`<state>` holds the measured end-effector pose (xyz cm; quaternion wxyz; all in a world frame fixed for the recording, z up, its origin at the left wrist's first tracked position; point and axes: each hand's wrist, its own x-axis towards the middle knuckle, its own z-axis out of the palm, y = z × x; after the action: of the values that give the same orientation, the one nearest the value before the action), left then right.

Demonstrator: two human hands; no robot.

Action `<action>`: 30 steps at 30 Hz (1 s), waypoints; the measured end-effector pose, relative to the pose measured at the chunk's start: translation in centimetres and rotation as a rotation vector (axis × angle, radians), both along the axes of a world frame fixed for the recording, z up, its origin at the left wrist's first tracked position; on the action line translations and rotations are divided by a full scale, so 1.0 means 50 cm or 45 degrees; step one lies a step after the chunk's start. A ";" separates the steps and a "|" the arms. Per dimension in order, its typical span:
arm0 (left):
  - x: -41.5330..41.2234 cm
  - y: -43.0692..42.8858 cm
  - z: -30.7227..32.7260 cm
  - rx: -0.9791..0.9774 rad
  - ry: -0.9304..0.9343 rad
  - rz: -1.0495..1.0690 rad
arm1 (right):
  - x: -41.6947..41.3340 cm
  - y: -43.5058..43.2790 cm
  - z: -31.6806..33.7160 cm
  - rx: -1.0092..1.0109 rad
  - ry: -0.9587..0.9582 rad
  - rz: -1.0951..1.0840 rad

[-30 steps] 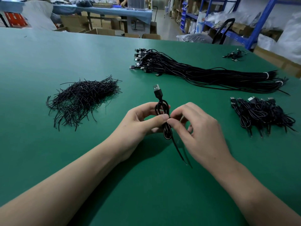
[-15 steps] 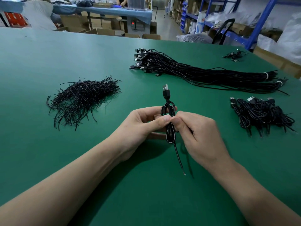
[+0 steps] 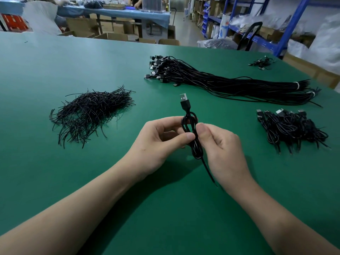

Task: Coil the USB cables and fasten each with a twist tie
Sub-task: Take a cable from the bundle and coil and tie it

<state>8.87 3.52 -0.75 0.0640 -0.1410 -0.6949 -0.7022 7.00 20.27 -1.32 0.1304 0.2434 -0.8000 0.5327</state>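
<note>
1. One thin black USB cable (image 3: 196,150), wound into a narrow oval coil, was held upright just above the green surface (image 3: 73,181). Its silver-tipped plug (image 3: 184,101) pointed up and away from the person.
2. Both hands were on it. The left hand (image 3: 158,144) pinched the coil's waist between thumb and forefinger, and the right hand (image 3: 220,146) pinched the same spot from the other side. The fingers (image 3: 187,137) of each were clamped on the coil, with the thumbs nearly touching.
3. One loose black strand (image 3: 207,172) hung from the coil's lower end toward the surface. It could not be told whether this was the cable's tail or a tie, nor whether a tie already circled the waist.
4. The coiling of this cable looked finished, and fastening it seemed to be the step in hand.
5. A heap of small coiled black cables (image 3: 290,129) lay to the right, well apart from the hands. These were probably the finished ones, though their ties were too small to make out.
6. A long bundle of straight black cables (image 3: 220,83), banded in white near one end, lay beyond the hands. It appeared to be most of the work left.
7. A loose heap of short black twist ties (image 3: 92,113) lay to the left, so plenty were on hand.
</note>
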 end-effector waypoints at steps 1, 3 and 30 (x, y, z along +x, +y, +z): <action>0.001 0.004 -0.001 -0.009 0.035 0.028 | 0.002 -0.006 0.002 -0.093 -0.122 0.037; 0.004 0.012 0.000 -0.090 0.140 0.138 | 0.003 -0.018 0.011 -0.272 -0.343 0.079; 0.009 0.017 -0.005 -0.345 0.096 0.256 | 0.009 -0.013 0.021 -0.177 -0.349 -0.034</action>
<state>9.33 4.38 -1.00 0.1405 -0.1044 -0.7909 -0.5864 7.43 19.64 -0.29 0.0435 0.1480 -0.7746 0.6133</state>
